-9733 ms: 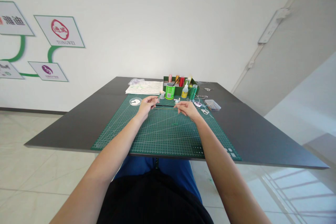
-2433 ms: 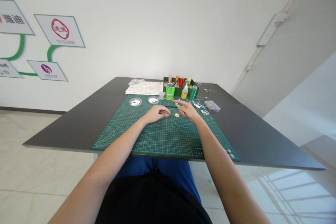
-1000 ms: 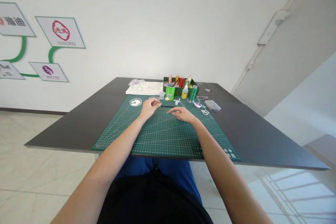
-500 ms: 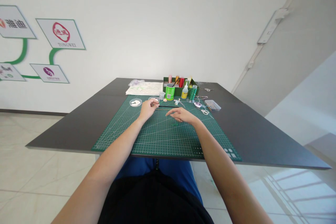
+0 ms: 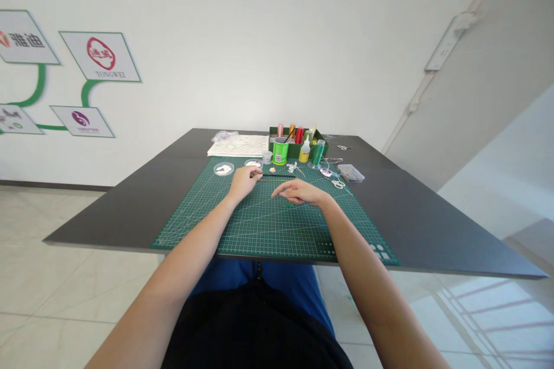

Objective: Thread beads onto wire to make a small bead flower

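My left hand rests over the green cutting mat, its fingers curled together beside the left end of a thin black stick. What those fingers hold, if anything, is too small to make out. To the right, my right hand hovers low over the mat with its index finger stretched toward the left and down; the other fingers bend loosely, and nothing shows in them. A thin light brown stick lies just in front of the black one. A small pale pink piece sits behind the sticks.
Behind my hands stand two shallow dishes, a bright green can, a glue bottle and a green thread spool. A dark green box holds more spools. White scissors and a clear case lie right.
My left fingers have dipped slightly toward the mat. My right index finger has shifted a little left and down. The things on the table stay in place.
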Demonstrator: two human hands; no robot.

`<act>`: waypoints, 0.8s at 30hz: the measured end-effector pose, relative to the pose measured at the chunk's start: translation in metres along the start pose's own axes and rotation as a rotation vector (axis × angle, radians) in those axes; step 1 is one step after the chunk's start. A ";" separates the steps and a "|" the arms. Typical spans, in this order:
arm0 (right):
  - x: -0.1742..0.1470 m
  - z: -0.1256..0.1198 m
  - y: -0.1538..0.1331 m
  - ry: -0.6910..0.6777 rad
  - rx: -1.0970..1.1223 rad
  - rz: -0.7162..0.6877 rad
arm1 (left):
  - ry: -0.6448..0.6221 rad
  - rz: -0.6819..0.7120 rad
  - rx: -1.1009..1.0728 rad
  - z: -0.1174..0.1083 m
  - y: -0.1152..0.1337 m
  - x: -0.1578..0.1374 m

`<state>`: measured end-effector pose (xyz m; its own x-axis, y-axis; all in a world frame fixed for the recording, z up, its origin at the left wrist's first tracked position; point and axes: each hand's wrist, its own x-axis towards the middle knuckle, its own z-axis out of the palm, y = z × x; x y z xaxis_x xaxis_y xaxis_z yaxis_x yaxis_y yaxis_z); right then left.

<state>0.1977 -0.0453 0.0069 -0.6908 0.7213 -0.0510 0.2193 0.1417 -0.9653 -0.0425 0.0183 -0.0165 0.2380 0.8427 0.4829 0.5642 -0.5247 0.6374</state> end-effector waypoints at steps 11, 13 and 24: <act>-0.003 0.000 -0.003 0.054 0.192 -0.075 | -0.199 0.124 0.227 -0.002 0.014 -0.008; -0.003 0.000 -0.003 0.066 0.225 -0.087 | -0.230 0.143 0.243 -0.003 0.016 -0.009; -0.001 -0.005 0.004 0.026 0.330 -0.144 | -0.279 0.165 0.312 -0.005 0.025 -0.012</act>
<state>0.2024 -0.0420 0.0046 -0.6793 0.7278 0.0942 -0.1166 0.0196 -0.9930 -0.0355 -0.0052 -0.0033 0.5245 0.7737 0.3554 0.7020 -0.6291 0.3337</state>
